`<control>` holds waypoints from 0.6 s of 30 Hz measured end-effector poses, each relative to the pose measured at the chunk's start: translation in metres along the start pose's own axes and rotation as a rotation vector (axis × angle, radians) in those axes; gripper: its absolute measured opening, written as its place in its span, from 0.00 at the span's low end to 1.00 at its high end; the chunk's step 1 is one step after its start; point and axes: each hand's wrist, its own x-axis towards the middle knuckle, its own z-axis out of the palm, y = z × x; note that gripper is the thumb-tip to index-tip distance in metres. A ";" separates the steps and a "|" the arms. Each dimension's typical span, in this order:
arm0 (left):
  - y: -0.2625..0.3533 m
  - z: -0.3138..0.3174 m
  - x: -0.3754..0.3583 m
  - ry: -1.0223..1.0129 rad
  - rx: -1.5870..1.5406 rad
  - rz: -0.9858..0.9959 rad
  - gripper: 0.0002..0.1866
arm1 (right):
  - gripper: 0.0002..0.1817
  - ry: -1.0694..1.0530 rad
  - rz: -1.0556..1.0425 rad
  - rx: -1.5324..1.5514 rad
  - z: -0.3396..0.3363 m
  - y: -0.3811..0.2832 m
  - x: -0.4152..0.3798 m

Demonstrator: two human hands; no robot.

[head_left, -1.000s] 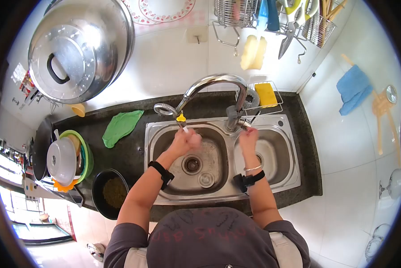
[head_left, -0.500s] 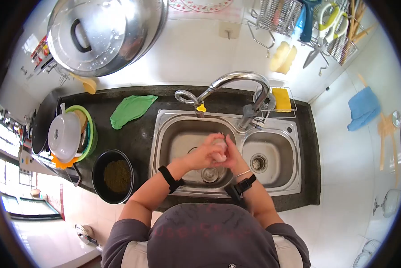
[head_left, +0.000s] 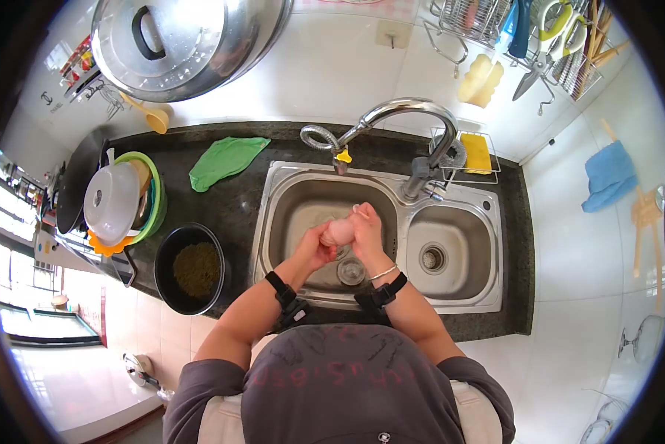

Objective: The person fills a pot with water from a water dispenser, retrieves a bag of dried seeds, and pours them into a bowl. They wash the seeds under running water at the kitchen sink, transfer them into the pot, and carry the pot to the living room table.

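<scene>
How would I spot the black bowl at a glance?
Find the double sink. On the dark counter just left of it sits the black bowl. Its brownish contents set it apart from the piled-up green basin farther left.

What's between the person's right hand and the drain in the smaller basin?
In the head view, the large basin's side wall and the bare metal divider lie between the right hand and that drain.
</scene>
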 end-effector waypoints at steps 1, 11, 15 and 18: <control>-0.001 -0.002 0.004 -0.026 -0.125 -0.147 0.17 | 0.08 -0.097 -0.107 -0.091 0.000 0.004 0.001; 0.018 0.042 -0.041 -0.430 1.206 1.245 0.37 | 0.18 -0.209 0.627 0.168 -0.024 -0.058 -0.005; 0.034 0.061 -0.048 -0.530 1.231 1.417 0.31 | 0.20 -0.323 0.529 -0.041 -0.035 -0.052 -0.026; 0.035 0.072 -0.044 -0.765 1.332 1.728 0.23 | 0.20 -0.446 0.332 -0.123 -0.003 -0.060 -0.044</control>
